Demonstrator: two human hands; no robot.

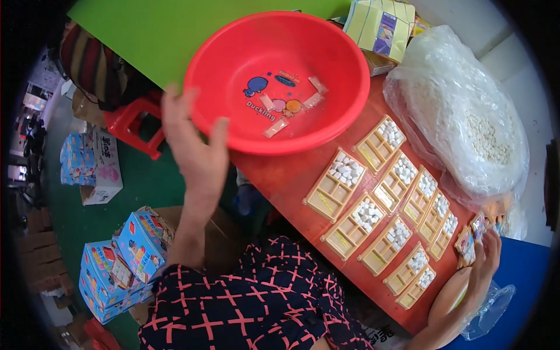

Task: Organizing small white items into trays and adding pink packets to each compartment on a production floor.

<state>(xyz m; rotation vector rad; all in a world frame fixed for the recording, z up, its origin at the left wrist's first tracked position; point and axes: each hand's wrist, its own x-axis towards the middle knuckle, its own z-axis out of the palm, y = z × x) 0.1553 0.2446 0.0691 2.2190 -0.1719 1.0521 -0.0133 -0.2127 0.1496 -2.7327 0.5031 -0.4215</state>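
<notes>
The left hand [195, 149] is in the middle left of the frame. It holds the rim of a big red bowl [233, 64], with the thumb on the inside edge and the fingers spread behind the rim. The red bowl fills the top middle of the frame and is tipped toward the camera. Inside it lie a few small clear packets [291, 108] near a cartoon picture on the bottom.

The right hand [481, 262] is at the lower right of the frame. Its fingers curl around a small stack of little colourful packs [469, 239]. A clear plastic bag [490, 309] hangs just under that hand.

Between the two hands, on the red tabletop [286, 181], lie many tan trays [382, 224] in two slanted rows. Each tray has little boxes in it, and some boxes hold small white pieces. The rows run from just under the bowl down to the right hand, so there is not much bare room there. The bare red part is next to the bowl, near the left edge of the tabletop.

At the upper right sits a big clear sack of white pieces [466, 116], touching the trays. A yellow box [379, 26] is at the top. A green board [134, 29] is behind the bowl.

Down on the green floor [151, 186] at the left stand blue boxes [125, 262] and a red stool [137, 122].
</notes>
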